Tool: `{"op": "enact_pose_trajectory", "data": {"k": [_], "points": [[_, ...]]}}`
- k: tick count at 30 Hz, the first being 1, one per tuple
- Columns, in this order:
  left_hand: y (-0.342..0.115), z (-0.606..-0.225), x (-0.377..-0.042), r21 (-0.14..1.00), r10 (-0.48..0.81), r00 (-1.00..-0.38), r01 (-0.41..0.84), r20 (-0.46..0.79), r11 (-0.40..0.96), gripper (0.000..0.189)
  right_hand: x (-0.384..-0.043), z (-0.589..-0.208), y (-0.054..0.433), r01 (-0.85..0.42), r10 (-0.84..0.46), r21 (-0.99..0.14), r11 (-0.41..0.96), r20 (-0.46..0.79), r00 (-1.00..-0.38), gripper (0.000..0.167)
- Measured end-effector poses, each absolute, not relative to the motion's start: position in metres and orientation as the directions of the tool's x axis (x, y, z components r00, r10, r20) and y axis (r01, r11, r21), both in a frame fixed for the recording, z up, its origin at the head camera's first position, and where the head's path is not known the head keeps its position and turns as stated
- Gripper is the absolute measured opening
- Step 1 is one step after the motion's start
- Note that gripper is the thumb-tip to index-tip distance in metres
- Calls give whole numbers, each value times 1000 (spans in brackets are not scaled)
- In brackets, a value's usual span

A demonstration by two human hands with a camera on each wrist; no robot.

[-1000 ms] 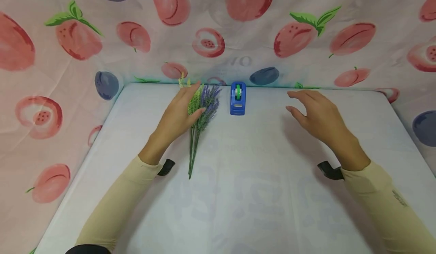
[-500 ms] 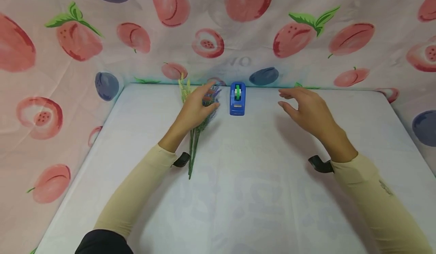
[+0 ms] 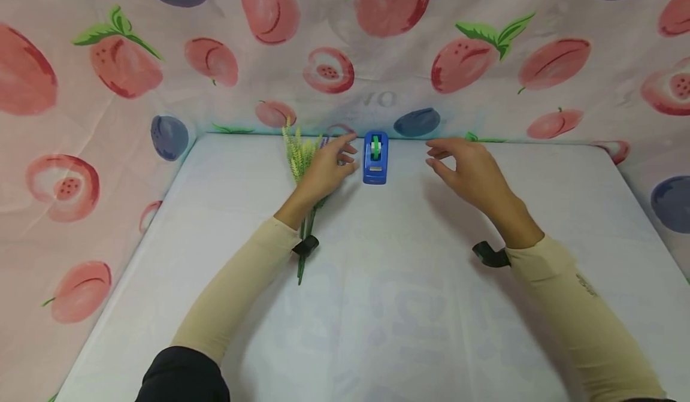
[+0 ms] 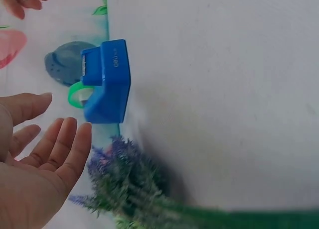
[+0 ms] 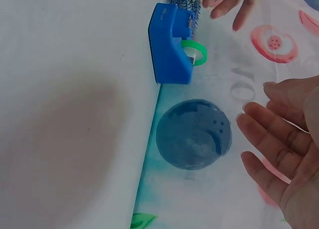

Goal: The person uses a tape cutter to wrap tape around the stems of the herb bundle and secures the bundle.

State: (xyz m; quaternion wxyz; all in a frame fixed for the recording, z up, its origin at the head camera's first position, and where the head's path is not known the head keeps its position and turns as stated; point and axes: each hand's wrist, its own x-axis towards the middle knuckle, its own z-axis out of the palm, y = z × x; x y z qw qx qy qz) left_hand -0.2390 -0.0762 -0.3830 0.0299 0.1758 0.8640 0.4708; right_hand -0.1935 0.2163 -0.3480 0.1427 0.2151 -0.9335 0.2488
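A blue tape dispenser (image 3: 375, 165) with a green-cored roll stands near the back edge of the table. Just left of it, my left hand (image 3: 327, 171) hovers over a bunch of artificial flowers, its fingers relaxed and holding nothing. Yellow-green sprigs (image 3: 298, 153) poke out beside that hand, while purple lavender heads (image 4: 119, 159) appear under it in the left wrist view. Right of the dispenser, my right hand (image 3: 471, 171) is in the air with loosely bent fingers and nothing in them. In the right wrist view a gap separates its fingertips from the dispenser (image 5: 169, 50).
A white-covered table (image 3: 409, 306) fills the lower view. Behind it and at the sides hangs a fruit-print cloth (image 3: 388, 60). The green flower stems (image 3: 300, 270) point toward the front of the table, partly under the left forearm.
My left hand has moved right across the flowers toward the dispenser. My right hand has moved left toward it. The dispenser and flowers have stayed in place.
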Motion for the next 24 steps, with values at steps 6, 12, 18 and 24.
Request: {"op": "enact_pose_trajectory", "data": {"k": [6,12,18,24], "points": [[-67,-390,-245,846,330,-942,226,63,483,60,-201,-353,206,-456,-326,-418,786,347,-880,35],[-57,-395,-252,849,331,-942,221,58,480,58,-210,-357,196,-458,-342,-430,778,320,-883,37],[-49,-398,-260,836,334,-941,224,52,501,55,-217,-362,188,-460,-360,-436,773,296,-885,38],[-46,-399,-263,828,322,-945,222,54,514,51,-222,-365,180,-454,-362,-435,777,281,-889,38]]}}
